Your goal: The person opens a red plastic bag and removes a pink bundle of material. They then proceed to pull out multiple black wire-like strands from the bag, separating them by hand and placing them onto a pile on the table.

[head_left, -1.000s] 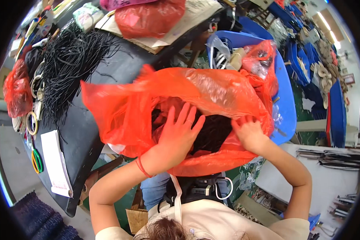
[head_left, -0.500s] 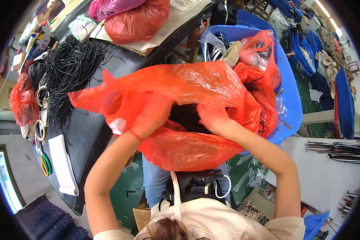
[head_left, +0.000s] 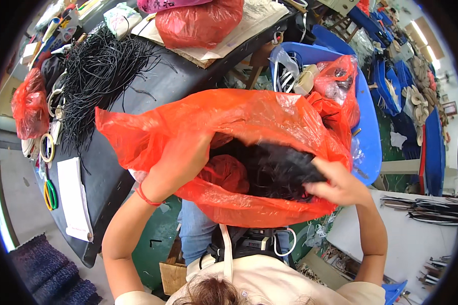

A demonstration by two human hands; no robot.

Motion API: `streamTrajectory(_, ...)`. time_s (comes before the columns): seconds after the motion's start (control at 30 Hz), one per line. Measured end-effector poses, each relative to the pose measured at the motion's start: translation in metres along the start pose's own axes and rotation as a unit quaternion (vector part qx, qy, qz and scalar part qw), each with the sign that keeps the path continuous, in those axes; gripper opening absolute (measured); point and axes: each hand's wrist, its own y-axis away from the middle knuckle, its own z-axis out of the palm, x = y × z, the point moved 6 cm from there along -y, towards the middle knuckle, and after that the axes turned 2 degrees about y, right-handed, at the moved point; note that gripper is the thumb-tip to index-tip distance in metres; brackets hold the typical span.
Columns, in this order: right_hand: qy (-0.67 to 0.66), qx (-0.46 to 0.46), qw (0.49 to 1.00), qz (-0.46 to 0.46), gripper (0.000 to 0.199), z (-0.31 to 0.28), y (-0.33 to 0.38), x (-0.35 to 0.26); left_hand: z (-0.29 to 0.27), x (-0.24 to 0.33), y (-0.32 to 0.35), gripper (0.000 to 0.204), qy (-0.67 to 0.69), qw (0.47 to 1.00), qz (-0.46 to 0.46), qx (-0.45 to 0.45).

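So the black stringy bundle (head_left: 282, 170) is inside the big red plastic bag (head_left: 285, 107), at the right end of its mouth, above the person's lap and just off the table's (head_left: 109, 183) right edge. The right hand (head_left: 341, 184) has thumb and fingers pinched on the bundle's edge, a bit blurry. The left hand (head_left: 185, 152) is tucked under the bag's rim, probably so the floppy mouth stays spread; can't tell if it's clenched on anything. A smaller red bag (head_left: 226, 174) sits beside the bundle. Past the right end there's a blue bin (head_left: 370, 127). Black cords (head_left: 104, 66) lie along the table's left edge, maybe loose for easy picking, with white paper (head_left: 74, 195) nearer the near corner.
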Motion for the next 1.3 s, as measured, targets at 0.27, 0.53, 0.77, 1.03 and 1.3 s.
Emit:
streamTrajectory(0.27,-0.041,0.059,0.997,0.029,0.028,-0.035,-0.027,0.000,0.038,0.085,0.057,0.079,-0.110,0.956,0.194,-0.191)
streamTrajectory(0.53,0.456,0.243,0.852,-0.076,0.072,0.167,-0.063,0.018,-0.023,0.101,0.044,0.057,0.016,0.967,0.242,0.082)
streamTrajectory(0.77,0.467,0.102,0.865,0.154,0.108,0.041,-0.028,0.056,0.022,-0.011,0.036,0.076,-0.039,0.999,0.013,-0.024)
streamTrajectory(1.03,0.434,0.105,0.879,0.166,0.084,0.003,-0.005,0.118,0.037,-0.038,0.033,0.062,0.060,0.996,0.062,-0.017)
streamTrajectory(1.3,0.417,0.258,0.866,-0.100,0.021,0.048,-0.043,0.042,0.026,0.065,0.026,0.031,-0.007,0.995,0.088,0.056)
